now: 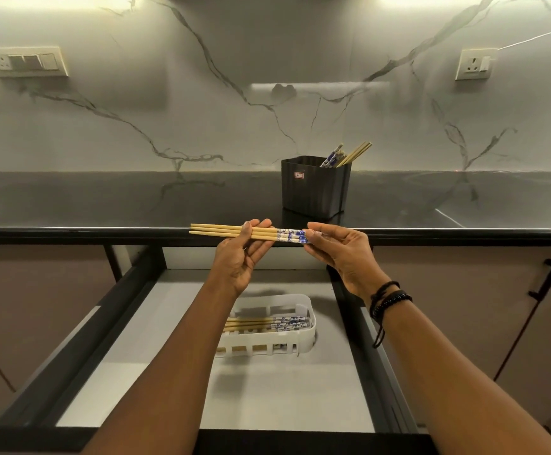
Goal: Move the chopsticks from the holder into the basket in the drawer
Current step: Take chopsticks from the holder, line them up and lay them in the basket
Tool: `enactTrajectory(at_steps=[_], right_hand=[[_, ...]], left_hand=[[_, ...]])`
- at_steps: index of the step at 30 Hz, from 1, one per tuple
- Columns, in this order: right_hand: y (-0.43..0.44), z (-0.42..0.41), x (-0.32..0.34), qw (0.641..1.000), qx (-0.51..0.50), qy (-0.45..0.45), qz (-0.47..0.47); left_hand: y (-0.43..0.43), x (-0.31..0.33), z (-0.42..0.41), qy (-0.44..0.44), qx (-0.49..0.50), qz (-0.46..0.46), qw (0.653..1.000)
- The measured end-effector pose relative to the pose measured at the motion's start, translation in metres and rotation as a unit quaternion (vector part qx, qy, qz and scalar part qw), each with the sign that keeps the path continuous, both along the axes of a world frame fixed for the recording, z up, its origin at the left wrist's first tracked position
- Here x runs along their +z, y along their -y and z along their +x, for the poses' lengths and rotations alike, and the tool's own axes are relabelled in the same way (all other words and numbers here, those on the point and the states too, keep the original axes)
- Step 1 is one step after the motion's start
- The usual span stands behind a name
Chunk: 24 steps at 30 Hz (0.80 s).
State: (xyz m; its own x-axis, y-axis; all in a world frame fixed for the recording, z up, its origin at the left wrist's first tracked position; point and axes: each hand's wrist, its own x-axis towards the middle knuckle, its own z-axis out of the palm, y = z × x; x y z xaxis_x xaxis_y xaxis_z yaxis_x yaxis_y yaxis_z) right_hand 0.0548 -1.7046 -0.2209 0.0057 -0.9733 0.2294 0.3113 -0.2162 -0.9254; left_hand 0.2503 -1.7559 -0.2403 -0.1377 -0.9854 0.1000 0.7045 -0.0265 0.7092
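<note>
Chopsticks (234, 232) lie level between both hands (241, 254) above the drawer (155, 323).

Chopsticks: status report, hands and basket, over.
Left hand and right hand both shut on held chopsticks, level above open drawer. White basket already holds some; more remain in black holder. Path down unobstructed.

My left forearm (169, 356) covers the left end of the basket (310, 326), so I can't count the chopsticks in the basket (267, 323). The holder (315, 187) hides the lower lengths of the chopsticks standing in it (343, 156); their number is unclear. The holder's small label (299, 175) is too tiny to read.
</note>
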Motion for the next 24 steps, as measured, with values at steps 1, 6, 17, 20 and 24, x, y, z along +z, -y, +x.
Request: enactTrajectory(at_steps=[1, 6, 17, 20, 24], right_hand=[[0.000, 0.000, 0.000, 1.000, -0.005, -0.003, 0.001], [0.005, 0.002, -0.004, 0.999, -0.020, 0.006, 0.026], [0.015, -0.021, -0.022, 0.990, -0.038, -0.041, 0.129], [0.017, -0.023, -0.029, 0.979, -0.023, -0.119, 0.164], [0.022, -0.019, -0.038, 0.961, 0.017, -0.209, 0.181]], left_hand=[[0.000, 0.000, 0.001, 0.002, -0.002, 0.001, 1.000], [-0.003, 0.004, 0.007, 0.021, 0.024, 0.006, 0.999], [0.014, -0.016, 0.058, 0.112, 0.322, 0.177, 0.923], [0.012, -0.020, 0.068, 0.269, 0.336, 0.224, 0.875], [0.012, -0.038, 0.070, 0.373, 0.278, 0.240, 0.852]])
